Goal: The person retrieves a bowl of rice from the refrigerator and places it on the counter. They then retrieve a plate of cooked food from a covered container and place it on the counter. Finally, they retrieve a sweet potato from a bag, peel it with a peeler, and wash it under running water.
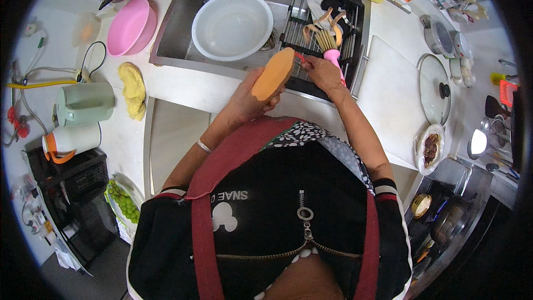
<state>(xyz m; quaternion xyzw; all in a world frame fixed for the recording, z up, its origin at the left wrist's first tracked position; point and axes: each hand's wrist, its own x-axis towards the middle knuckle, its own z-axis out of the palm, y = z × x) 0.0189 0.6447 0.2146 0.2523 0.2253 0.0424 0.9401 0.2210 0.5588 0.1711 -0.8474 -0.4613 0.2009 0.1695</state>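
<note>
My left hand (260, 93) grips an orange-fleshed sweet potato (275, 74) with its bare flesh facing up, above the front rim of the sink. In my right hand (324, 74) is a red tool (299, 56), seemingly a peeler, close to the potato's far end; my fingers hide most of it. Curled strips of peel (310, 31) lie on the black dish rack (291, 21) beyond my right hand. Also on the rack rests a brush with a pink handle (332, 55), partly covered by that hand. A large white basin (233, 27) sits in the sink to the left.
The steel sink (177, 37) holds the basin and rack. On the left are a pink bowl (130, 29), yellow cloth (132, 91) and green kettle (87, 102). A white cutting board (385, 91), glass lid (433, 87) and plate of dark food (431, 150) are on the right.
</note>
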